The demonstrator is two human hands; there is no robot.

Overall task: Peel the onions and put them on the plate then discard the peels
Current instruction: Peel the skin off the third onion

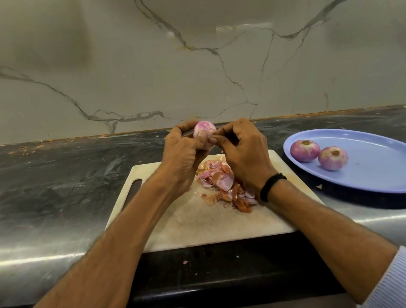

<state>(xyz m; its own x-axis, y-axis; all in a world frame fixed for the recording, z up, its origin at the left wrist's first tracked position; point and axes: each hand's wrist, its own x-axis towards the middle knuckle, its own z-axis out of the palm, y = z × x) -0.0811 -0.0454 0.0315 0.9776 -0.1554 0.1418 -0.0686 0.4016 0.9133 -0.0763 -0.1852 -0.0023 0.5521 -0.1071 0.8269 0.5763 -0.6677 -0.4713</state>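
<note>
A dark counter [51, 195] is carrying a pale cutting board [204, 224] and, to its right, a blue plate [379, 175]. Over the board's far edge, the left hand [182, 153] is gripping an onion [204, 128] while the right hand [244, 149] fingers are pinching its skin. Two peeled onions [305, 150] [333, 158] are sitting on the plate, and peels [225, 186] are lying heaped on the board.

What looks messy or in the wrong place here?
Some peel bits lie away from the pile on the board: a pink scrap on the dark ledge below it, a small scrap on the counter beside the plate, and orange crumbs at the counter's back left. The left hand holds the onion; the right hand pinches at it.
</note>
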